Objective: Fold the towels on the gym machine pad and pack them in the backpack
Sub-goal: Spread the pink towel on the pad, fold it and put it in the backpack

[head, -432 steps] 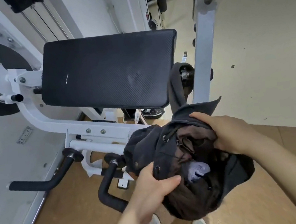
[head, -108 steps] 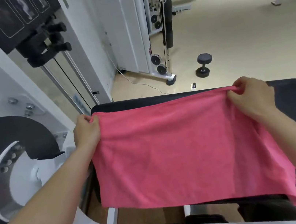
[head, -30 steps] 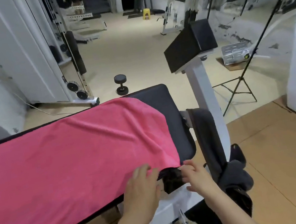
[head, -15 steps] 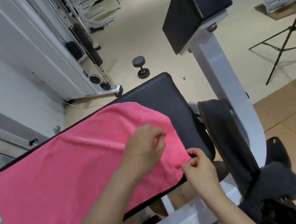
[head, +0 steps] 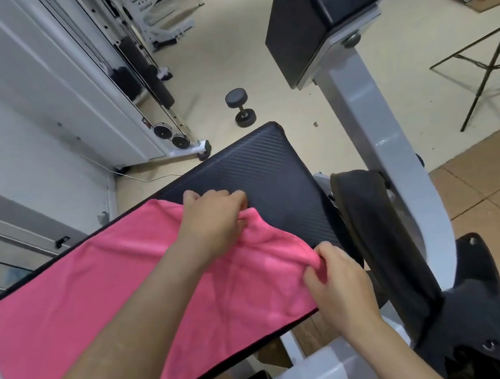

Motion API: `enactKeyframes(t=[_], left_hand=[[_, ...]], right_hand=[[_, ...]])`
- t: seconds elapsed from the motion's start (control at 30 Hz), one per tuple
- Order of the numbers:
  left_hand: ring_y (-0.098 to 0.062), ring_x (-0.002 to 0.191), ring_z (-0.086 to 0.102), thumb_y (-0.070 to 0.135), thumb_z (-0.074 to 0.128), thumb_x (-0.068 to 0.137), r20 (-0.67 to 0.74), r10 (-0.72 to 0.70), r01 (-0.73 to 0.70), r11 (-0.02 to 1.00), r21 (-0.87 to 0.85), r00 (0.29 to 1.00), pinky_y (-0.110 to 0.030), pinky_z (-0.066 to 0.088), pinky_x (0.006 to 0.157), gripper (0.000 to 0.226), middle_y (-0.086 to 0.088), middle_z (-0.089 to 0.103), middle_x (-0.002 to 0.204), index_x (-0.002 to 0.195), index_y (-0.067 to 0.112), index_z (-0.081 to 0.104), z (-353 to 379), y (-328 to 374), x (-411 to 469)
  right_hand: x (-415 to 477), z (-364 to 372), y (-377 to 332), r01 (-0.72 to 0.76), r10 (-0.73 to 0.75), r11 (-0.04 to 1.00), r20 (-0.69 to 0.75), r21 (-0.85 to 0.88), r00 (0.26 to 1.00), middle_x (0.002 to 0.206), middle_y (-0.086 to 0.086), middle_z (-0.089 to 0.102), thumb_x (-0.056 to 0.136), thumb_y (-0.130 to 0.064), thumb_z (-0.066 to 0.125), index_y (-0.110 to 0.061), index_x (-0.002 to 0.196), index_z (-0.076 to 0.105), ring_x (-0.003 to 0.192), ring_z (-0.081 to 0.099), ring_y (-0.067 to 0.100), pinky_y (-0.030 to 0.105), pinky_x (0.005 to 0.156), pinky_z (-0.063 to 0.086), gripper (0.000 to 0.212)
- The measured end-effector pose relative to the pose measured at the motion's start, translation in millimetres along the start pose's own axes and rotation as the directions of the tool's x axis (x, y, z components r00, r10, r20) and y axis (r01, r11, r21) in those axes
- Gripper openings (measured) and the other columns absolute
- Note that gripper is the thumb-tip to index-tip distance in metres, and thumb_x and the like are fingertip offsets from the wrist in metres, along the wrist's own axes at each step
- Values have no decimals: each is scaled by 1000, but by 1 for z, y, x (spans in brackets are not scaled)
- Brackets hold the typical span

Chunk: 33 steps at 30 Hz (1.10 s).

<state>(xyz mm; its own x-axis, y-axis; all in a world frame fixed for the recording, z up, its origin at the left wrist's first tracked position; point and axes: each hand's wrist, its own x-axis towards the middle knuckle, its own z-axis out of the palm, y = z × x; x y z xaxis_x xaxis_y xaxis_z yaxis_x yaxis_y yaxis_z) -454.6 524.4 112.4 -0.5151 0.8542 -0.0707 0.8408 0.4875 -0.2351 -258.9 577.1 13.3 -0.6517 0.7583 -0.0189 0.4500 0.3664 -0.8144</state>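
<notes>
Trouble sits close to me. My right grip (head: 337,283) is clamped on the near corner of the pink towel (head: 121,293), and my left grip (head: 215,223) is clamped on the far corner. The towel lies spread on the black pad (head: 258,168). I think that if I pull one corner harder than the other, the fold will come out crooked. If a corner slips from me, the soft cloth could slide off the smooth pad and drop to the floor. The backpack (head: 475,318) hangs just beside the pad on my right, and its strap (head: 375,235) could catch my arm when I swing the towel over.

The towel is fuzzy, thin and floppy, with little bumps where I bunch it. The pad is flat and firm, with fine lines across it and round corners. The backpack is dark, saggy cloth. Farther off, a small dumbbell (head: 239,108) with round ends sits on the pale floor.
</notes>
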Motion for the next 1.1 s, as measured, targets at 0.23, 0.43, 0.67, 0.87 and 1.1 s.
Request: enactKeyframes(t=[0.23,0.43,0.67,0.87,1.1], left_hand=[[-29,75,56,24,57,90,-495,-103,-43,961,-274,863,-39,48,51,10,-4,53,97,98,18,60,-11,1,7],[-25,82,59,29,60,89,-410,-128,-66,902,-427,903,-39,49,64,18,-1,53,113,102,19,57,-11,17,30],[-28,105,57,37,52,96,-235,-206,94,906,-414,950,-40,47,84,30,-5,54,118,122,26,61,-1,-3,42],[-34,87,56,30,48,92,-255,-155,73,950,-303,954,-38,36,67,16,-6,59,95,100,18,55,-7,0,47],[-33,74,52,11,46,86,-295,-179,18,879,-476,939,-38,37,63,21,-5,60,79,106,14,49,-17,-2,51]], right_hand=[[5,3,7,-6,9,997,-43,76,999,70,-9,59,98,-29,50,-28,94,51,62,57,10,40,58,50,4],[10,0,8,-16,28,995,-121,101,992,92,-9,61,98,-23,48,-20,116,54,80,58,13,36,66,47,18],[2,6,11,10,-12,1000,-157,-8,987,99,-6,52,94,-14,54,-17,120,51,75,48,13,30,61,39,26],[-2,12,17,58,-70,995,-155,-80,986,96,1,52,90,-5,57,-12,101,63,65,52,19,34,52,43,15],[-1,12,18,47,-56,996,-126,-76,990,98,2,50,85,-3,57,-12,102,63,67,53,20,37,56,46,20]])
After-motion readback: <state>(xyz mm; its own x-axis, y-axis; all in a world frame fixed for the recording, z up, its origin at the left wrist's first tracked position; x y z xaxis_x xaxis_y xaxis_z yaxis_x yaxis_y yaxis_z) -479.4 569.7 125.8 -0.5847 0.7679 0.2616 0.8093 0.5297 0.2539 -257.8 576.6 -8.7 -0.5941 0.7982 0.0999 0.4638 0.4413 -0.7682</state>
